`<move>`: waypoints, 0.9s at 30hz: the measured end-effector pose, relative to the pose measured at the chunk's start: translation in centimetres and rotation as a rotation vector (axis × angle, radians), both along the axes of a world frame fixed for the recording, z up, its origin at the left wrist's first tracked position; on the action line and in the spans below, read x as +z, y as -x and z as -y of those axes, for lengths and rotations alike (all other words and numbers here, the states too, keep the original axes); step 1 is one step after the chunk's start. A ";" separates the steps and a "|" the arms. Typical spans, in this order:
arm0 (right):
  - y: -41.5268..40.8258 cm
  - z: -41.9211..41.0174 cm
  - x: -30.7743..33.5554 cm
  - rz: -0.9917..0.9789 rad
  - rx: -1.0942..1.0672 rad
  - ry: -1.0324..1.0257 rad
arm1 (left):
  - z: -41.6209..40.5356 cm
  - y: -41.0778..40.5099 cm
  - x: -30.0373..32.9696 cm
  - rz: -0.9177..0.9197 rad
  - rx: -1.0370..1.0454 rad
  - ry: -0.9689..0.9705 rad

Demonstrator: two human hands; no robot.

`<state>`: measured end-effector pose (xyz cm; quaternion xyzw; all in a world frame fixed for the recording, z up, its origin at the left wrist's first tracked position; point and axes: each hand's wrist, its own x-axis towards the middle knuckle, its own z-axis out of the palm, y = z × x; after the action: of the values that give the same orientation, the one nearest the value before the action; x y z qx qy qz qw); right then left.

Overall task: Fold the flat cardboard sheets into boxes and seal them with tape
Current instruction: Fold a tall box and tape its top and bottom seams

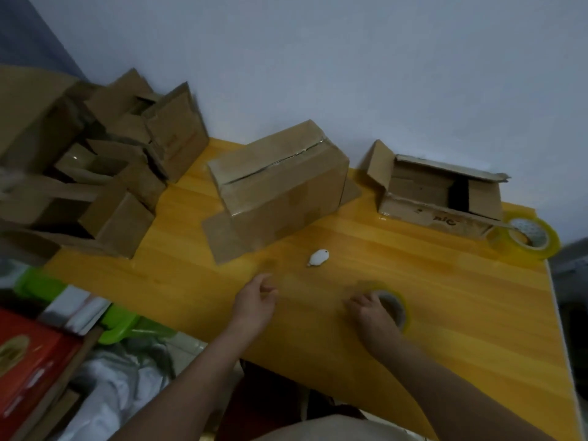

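Tape roll (393, 308) under right hand's (374, 319) curled fingers (359, 303).

Single head view, tilted, looking down over the table (413, 297), close

The tape roll (393, 308) is partly covered by the right hand (370, 318). Both hands are motion-blurred. The cardboard pile (79, 173) is cut off at the left edge.
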<state>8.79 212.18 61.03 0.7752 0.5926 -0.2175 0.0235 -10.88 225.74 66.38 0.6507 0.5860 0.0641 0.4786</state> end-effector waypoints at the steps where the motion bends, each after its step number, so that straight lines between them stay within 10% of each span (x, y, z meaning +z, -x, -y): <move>1: 0.1 -0.7 0.5 -0.038 -0.052 -0.005 | -0.4 0.7 0.2 -0.013 0.007 -0.026; 13: 7.3 -16.3 8.9 -0.597 -0.532 -0.401 | -20.4 3.2 7.0 -0.231 -0.088 -0.530; 21: 11.8 -25.1 10.6 -1.009 -1.109 -0.649 | -30.6 0.1 8.0 -0.056 -0.375 -0.169; 27: 13.3 -28.0 9.3 -0.935 -1.385 -0.908 | -28.0 3.3 5.4 0.084 -0.407 -0.079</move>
<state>-4.56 240.19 70.36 0.7237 -0.0212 -0.2204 -0.6536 -14.14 253.75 71.83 0.7706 0.4191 0.0158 0.4798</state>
